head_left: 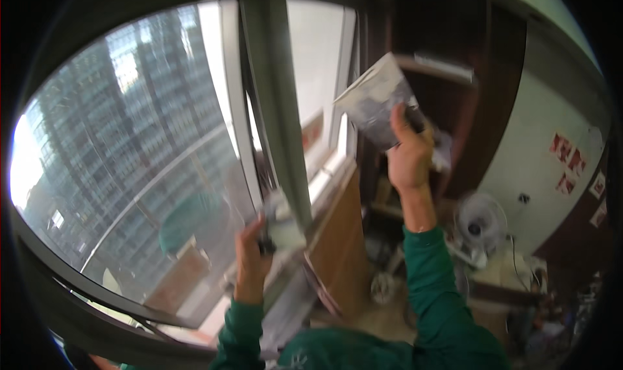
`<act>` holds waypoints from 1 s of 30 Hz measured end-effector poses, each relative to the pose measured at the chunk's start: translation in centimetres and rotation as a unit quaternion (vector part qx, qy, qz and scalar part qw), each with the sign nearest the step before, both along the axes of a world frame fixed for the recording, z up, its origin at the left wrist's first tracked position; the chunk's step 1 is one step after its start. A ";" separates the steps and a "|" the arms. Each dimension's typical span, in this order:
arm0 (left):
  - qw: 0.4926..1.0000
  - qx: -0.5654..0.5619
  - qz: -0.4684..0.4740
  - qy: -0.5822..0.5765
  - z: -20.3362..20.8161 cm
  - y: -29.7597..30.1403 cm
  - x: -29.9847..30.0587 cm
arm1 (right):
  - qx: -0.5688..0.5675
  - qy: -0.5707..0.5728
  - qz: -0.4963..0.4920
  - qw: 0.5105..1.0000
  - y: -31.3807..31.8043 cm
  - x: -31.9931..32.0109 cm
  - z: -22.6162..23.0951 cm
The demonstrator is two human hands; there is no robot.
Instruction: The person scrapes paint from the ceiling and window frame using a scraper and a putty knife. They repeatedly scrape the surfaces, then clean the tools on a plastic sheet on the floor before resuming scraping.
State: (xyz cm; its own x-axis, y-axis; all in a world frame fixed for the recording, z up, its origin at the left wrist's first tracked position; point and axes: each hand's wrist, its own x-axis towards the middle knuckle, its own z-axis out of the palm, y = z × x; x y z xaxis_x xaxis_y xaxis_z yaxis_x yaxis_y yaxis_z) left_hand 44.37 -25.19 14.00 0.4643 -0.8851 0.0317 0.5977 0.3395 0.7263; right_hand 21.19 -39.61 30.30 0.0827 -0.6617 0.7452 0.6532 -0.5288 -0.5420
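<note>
Raised ahead of me on the right, my right hand (412, 156) grips a thin, flat rectangular thing, like a booklet (375, 97), pale at one end and dark grey toward the thumb. My thumb lies over its face. Something whitish (442, 151) shows behind that hand, too blurred to name. Lower and to the left, my left hand (250, 256) is closed around a small pale block-like object (285, 230) with a dark part, smeared by motion. It is close to the window frame (276, 97), and I cannot tell whether they touch. Both sleeves are green.
A large window pane (143, 143) fills the left, with a tall building outside and my reflection in it. A brown wooden panel (337, 240) stands below the sill. Dark shelving (441, 20) rises behind my right hand. A white fan (480, 222) stands at right, near cluttered items.
</note>
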 end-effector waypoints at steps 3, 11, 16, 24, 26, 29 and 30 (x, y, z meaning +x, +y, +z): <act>0.998 -0.018 -0.052 -0.016 4.1 -3.3 -3.3 | 0.078 -0.033 -0.006 0.996 2.5 -0.6 -5.4; 0.977 0.018 -0.151 0.147 7.0 -8.3 -12.2 | 0.154 -0.054 -0.119 0.979 5.0 -4.2 -10.3; 0.979 0.097 -0.182 0.009 2.7 -12.9 -13.9 | 0.200 -0.032 -0.206 0.957 5.2 -3.6 -12.7; 0.987 0.065 -0.138 -0.048 3.8 -15.0 -15.1 | 0.121 0.324 -0.429 0.834 3.4 -6.0 -16.2; 0.978 0.020 -0.166 -0.124 -0.7 -17.9 -13.2 | 0.062 0.396 -0.483 0.779 4.3 -6.6 -17.7; 0.928 0.040 -0.215 -0.302 -2.4 -18.4 -12.3 | 0.086 0.458 -0.462 0.754 6.0 -9.0 -20.4; 0.936 0.054 -0.261 -0.229 -2.6 -18.3 -12.4 | 0.110 0.500 -0.445 0.735 6.5 -10.3 -21.1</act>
State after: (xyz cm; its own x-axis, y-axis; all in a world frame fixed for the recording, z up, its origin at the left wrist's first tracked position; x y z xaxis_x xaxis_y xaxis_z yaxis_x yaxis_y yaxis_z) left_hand 31.97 -43.48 11.43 -0.0725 -0.9972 0.0195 0.2794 -0.0015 0.9602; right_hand 10.87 -33.10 9.16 -0.0234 -0.8806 0.4732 -0.6815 -0.3322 -0.6520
